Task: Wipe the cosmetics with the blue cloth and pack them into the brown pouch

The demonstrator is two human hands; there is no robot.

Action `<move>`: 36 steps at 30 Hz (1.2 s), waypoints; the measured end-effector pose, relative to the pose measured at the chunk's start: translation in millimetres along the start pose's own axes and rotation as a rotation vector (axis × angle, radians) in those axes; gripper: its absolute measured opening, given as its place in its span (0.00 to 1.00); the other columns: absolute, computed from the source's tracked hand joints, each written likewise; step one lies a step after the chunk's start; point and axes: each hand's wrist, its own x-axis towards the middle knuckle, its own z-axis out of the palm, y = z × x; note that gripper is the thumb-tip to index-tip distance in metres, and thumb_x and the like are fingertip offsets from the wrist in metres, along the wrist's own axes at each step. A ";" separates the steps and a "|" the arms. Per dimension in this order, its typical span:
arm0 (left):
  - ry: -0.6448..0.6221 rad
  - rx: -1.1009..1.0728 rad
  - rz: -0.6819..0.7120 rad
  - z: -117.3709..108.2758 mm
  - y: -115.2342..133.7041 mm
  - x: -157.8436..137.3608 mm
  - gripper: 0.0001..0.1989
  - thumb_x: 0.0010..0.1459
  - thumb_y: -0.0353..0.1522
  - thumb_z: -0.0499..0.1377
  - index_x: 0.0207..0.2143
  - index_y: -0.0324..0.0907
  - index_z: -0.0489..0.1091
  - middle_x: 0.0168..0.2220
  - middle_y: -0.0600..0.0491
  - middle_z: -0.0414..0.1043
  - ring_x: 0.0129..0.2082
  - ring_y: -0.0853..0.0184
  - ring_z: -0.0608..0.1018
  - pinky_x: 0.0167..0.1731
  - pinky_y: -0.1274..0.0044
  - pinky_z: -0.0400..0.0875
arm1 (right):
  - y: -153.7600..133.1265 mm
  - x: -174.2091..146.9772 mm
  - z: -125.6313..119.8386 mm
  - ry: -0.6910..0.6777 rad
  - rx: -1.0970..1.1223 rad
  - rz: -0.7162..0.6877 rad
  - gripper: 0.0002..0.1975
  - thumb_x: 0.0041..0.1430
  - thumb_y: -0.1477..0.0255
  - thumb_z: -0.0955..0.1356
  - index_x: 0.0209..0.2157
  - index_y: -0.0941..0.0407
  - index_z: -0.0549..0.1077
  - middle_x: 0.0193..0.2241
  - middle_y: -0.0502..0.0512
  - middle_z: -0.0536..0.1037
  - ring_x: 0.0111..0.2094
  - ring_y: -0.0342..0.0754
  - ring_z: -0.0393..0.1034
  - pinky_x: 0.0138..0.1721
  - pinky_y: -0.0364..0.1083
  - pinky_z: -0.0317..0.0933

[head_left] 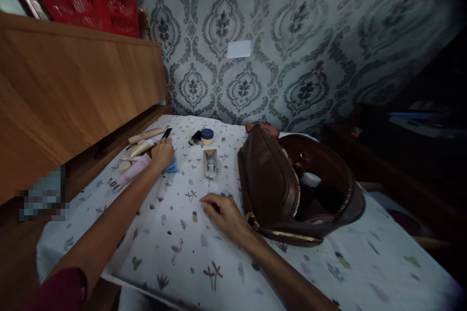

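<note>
Left hand curls just behind a slim black stick pointing away, grip unclear; right hand, farther, gapes loosely, empty

On the tablecloth, tubes lie left, a bag right, a jar between

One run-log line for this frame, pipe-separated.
left hand: at cosmetics pile, grip unclear | right hand: loosely curled, nothing visible held | brown bag: open, beside right hand | navy-lidded jar: upright, beyond tube
</note>
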 end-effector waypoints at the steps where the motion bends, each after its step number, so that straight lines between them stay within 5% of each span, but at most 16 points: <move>1: -0.017 0.020 -0.037 0.9 -3.5 9.2 0.18 0.64 0.27 0.48 0.54 0.34 0.66 0.56 0.33 0.69 0.58 0.49 0.71 0.52 0.62 0.69 | 1.0 -1.4 -0.1 0.002 0.005 -0.009 0.10 0.64 0.73 0.65 0.37 0.59 0.79 0.27 0.52 0.79 0.28 0.45 0.70 0.31 0.42 0.60; 8: -0.114 0.075 -0.154 7.0 -12.0 41.0 0.19 0.57 0.26 0.54 0.52 0.33 0.67 0.50 0.32 0.75 0.50 0.50 0.77 0.45 0.66 0.71 | 0.1 -6.0 -2.8 0.004 -0.012 -0.048 0.09 0.64 0.75 0.65 0.37 0.58 0.79 0.31 0.54 0.82 0.32 0.47 0.75 0.36 0.44 0.63; 14: -0.001 0.049 -0.080 8.9 -6.3 26.9 0.19 0.66 0.28 0.45 0.57 0.41 0.64 0.52 0.43 0.75 0.53 0.58 0.75 0.49 0.70 0.69 | 1.3 -6.6 -1.7 -0.007 -0.024 -0.062 0.10 0.65 0.75 0.65 0.38 0.58 0.79 0.32 0.55 0.82 0.33 0.48 0.75 0.37 0.44 0.64; 17: 0.031 0.061 -0.069 13.3 -4.0 21.1 0.20 0.67 0.30 0.45 0.58 0.39 0.63 0.56 0.40 0.71 0.57 0.56 0.72 0.51 0.68 0.69 | 0.6 -7.3 -2.1 -0.007 -0.024 -0.062 0.10 0.65 0.75 0.65 0.38 0.58 0.79 0.33 0.55 0.82 0.34 0.48 0.76 0.38 0.44 0.65; 22: -0.053 0.098 0.021 18.0 -2.6 13.8 0.16 0.66 0.33 0.50 0.50 0.36 0.71 0.51 0.38 0.74 0.55 0.51 0.73 0.48 0.66 0.70 | -1.7 -8.1 -3.7 -0.013 -0.034 -0.061 0.10 0.65 0.76 0.65 0.38 0.58 0.79 0.33 0.56 0.82 0.34 0.48 0.76 0.38 0.44 0.65; 29: -0.084 0.146 0.159 6.8 1.9 -9.0 0.18 0.69 0.35 0.45 0.52 0.41 0.71 0.52 0.42 0.73 0.55 0.56 0.73 0.51 0.68 0.70 | 2.8 -8.3 -2.4 0.002 -0.028 -0.079 0.09 0.64 0.77 0.66 0.38 0.58 0.80 0.33 0.55 0.82 0.34 0.47 0.75 0.37 0.43 0.65; 36: -0.131 0.245 0.163 -2.4 6.0 -11.3 0.23 0.64 0.30 0.44 0.54 0.34 0.71 0.56 0.30 0.67 0.59 0.40 0.68 0.44 0.57 0.73 | 6.2 -9.2 0.1 -0.013 -0.032 -0.084 0.09 0.63 0.78 0.66 0.39 0.58 0.80 0.35 0.55 0.83 0.34 0.45 0.76 0.37 0.40 0.64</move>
